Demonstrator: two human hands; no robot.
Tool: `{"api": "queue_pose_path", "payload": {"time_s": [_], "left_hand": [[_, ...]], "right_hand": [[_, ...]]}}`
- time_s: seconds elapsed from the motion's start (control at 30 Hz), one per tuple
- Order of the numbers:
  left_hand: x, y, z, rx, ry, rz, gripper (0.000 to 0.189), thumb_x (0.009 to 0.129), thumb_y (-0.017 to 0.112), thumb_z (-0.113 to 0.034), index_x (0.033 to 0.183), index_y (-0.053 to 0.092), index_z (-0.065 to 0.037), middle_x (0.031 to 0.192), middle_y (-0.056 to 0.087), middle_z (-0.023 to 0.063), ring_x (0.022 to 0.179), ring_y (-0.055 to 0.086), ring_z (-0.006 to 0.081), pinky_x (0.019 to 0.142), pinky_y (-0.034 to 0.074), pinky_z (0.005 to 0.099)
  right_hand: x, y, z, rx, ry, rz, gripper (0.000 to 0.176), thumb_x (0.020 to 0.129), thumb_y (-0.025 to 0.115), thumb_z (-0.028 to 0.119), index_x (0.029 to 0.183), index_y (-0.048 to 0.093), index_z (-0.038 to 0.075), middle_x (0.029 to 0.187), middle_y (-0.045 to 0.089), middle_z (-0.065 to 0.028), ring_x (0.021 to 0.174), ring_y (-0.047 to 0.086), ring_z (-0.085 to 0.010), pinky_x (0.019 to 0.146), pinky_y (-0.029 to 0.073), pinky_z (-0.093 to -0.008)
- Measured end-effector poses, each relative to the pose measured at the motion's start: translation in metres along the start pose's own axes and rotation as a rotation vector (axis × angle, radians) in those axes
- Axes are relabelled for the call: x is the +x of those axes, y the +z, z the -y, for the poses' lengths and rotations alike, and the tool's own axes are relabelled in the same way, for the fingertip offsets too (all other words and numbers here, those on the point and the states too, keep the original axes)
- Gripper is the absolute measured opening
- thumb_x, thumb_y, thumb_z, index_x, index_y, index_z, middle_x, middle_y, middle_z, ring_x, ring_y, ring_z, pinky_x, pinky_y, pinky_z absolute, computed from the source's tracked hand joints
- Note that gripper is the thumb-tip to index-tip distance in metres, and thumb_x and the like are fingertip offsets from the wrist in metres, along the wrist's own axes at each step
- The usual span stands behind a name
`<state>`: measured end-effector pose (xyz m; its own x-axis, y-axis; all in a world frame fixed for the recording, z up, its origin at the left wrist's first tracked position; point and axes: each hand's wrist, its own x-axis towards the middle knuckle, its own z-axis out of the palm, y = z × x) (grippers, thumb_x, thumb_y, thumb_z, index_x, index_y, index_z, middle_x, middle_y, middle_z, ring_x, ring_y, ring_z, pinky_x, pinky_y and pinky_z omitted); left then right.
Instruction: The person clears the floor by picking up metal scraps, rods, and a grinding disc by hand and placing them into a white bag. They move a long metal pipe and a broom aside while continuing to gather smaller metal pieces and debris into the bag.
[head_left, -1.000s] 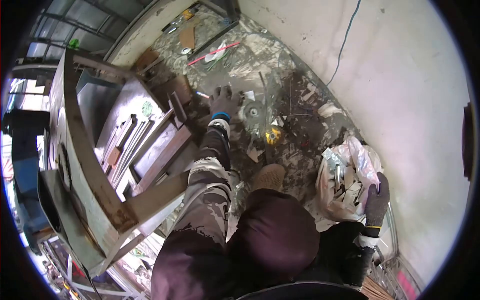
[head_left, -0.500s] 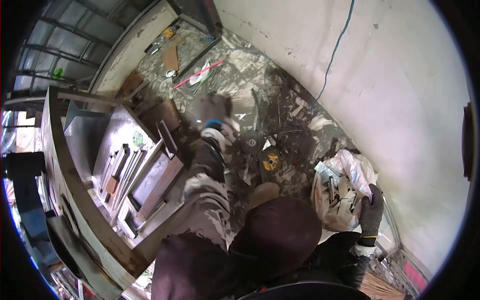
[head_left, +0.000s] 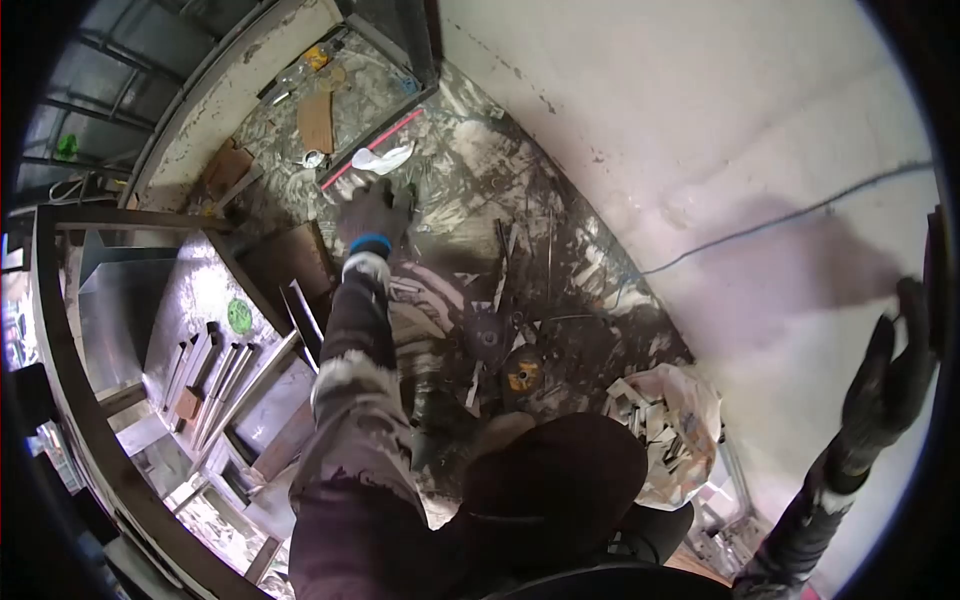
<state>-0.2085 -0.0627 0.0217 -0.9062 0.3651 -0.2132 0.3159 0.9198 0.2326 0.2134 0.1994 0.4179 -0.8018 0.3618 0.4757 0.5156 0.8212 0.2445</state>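
My left hand [head_left: 376, 215], in a dark glove with a blue cuff band, reaches out over the dirty floor. Its fingers are spread, just short of a crumpled white scrap [head_left: 384, 159] and a thin red stick [head_left: 345, 168]. Raised at the far right beside the wall, my right hand [head_left: 884, 385] is also gloved and open, fingers apart with nothing in them. A plastic bag [head_left: 700, 420] stands on the floor below and left of it, filled with offcuts [head_left: 657, 432].
At left, a metal-framed cabinet [head_left: 45, 300] holds metal bars [head_left: 212, 385]. Dark discs [head_left: 487, 338], one with a yellow label [head_left: 523, 370], lie amid floor scraps. A blue rope [head_left: 790, 215] runs along the white wall [head_left: 640, 110]. A brown board [head_left: 315, 122] lies farther back.
My right hand has let go of the plastic bag's rim and swung up and right to the wall. My left hand has moved forward and left, closer to the red stick and white scrap.
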Motion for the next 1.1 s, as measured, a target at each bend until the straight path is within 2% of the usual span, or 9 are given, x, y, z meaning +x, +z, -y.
{"api": "queue_pose_path", "payload": {"time_s": [0.13,0.27,0.5,0.67,0.77,0.83,0.9,1.03,1.1], "left_hand": [[0.018,0.006,0.033,-0.234,-0.010,-0.419,0.035,0.091,0.057,-0.037,0.108,0.071,-0.011,0.094,0.070,0.0214,0.093,0.066,0.0424,0.082,0.050,0.0534],[0.104,0.000,0.101,-0.158,-0.226,-0.608,0.026,0.083,0.066,-0.021,0.106,0.072,-0.012,0.104,0.068,0.0185,0.100,0.064,0.0404,0.088,0.050,0.0490],[0.156,-0.003,0.124,0.025,0.036,-0.136,0.050,0.080,0.075,-0.032,0.127,0.065,-0.020,0.129,0.065,0.0161,0.112,0.065,0.0365,0.094,0.052,0.0457],[0.169,-0.003,0.130,-0.104,0.014,0.018,0.049,0.085,0.069,-0.032,0.130,0.061,-0.018,0.113,0.070,0.0181,0.109,0.065,0.0375,0.094,0.051,0.0461],[0.175,-0.004,0.135,-0.045,0.173,0.033,0.046,0.087,0.067,-0.028,0.131,0.059,-0.018,0.113,0.069,0.0203,0.107,0.066,0.0386,0.091,0.051,0.0472],[0.171,0.011,0.143,-0.306,0.332,-0.192,0.046,0.089,0.061,-0.018,0.135,0.054,-0.019,0.107,0.068,0.0227,0.100,0.066,0.0426,0.087,0.051,0.0503],[0.161,-0.029,0.113,-0.127,0.140,0.093,0.054,0.091,0.063,-0.020,0.142,0.049,-0.022,0.111,0.067,0.0234,0.101,0.067,0.0423,0.086,0.052,0.0488],[0.170,0.000,0.133,-0.140,0.216,-0.089,0.055,0.088,0.066,-0.019,0.140,0.051,-0.026,0.111,0.067,0.0223,0.101,0.067,0.0411,0.085,0.052,0.0471],[0.167,-0.009,0.115,-0.207,0.030,-0.029,0.054,0.086,0.068,-0.018,0.138,0.054,-0.024,0.111,0.067,0.0220,0.099,0.067,0.0386,0.085,0.053,0.0441]], "right_hand": [[0.114,0.015,0.001,-0.151,-0.271,-0.121,0.033,0.091,0.062,-0.002,0.124,0.061,-0.004,0.123,0.064,-0.0183,0.117,0.060,-0.0297,0.103,0.046,-0.0397],[0.183,0.044,0.013,-0.236,-0.453,-0.122,0.030,0.091,0.063,0.002,0.120,0.063,-0.004,0.119,0.064,-0.0174,0.114,0.060,-0.0295,0.100,0.046,-0.0399],[0.236,0.070,0.034,-0.243,-0.584,-0.125,0.026,0.089,0.065,0.009,0.113,0.065,-0.002,0.113,0.065,-0.0159,0.108,0.061,-0.0290,0.093,0.048,-0.0404],[0.253,0.071,0.043,-0.236,-0.632,-0.147,0.025,0.089,0.067,0.014,0.108,0.067,-0.002,0.109,0.066,-0.0148,0.103,0.062,-0.0287,0.089,0.049,-0.0407],[0.260,0.074,0.052,-0.195,-0.659,-0.162,0.025,0.088,0.068,0.017,0.105,0.068,-0.001,0.106,0.066,-0.0142,0.100,0.062,-0.0285,0.086,0.050,-0.0409],[0.263,0.076,0.059,-0.167,-0.674,-0.174,0.025,0.088,0.069,0.020,0.103,0.068,-0.001,0.105,0.067,-0.0137,0.099,0.063,-0.0284,0.085,0.050,-0.0410],[0.265,0.078,0.063,-0.142,-0.686,-0.186,0.026,0.088,0.069,0.022,0.102,0.069,0.000,0.103,0.067,-0.0133,0.097,0.063,-0.0282,0.083,0.050,-0.0411],[0.269,0.080,0.071,-0.094,-0.696,-0.216,0.027,0.087,0.071,0.026,0.098,0.070,0.001,0.099,0.068,-0.0124,0.093,0.063,-0.0280,0.079,0.051,-0.0414],[0.271,0.081,0.073,-0.046,-0.692,-0.227,0.028,0.087,0.071,0.028,0.096,0.071,0.001,0.098,0.068,-0.0120,0.092,0.064,-0.0278,0.077,0.052,-0.0415]]}}
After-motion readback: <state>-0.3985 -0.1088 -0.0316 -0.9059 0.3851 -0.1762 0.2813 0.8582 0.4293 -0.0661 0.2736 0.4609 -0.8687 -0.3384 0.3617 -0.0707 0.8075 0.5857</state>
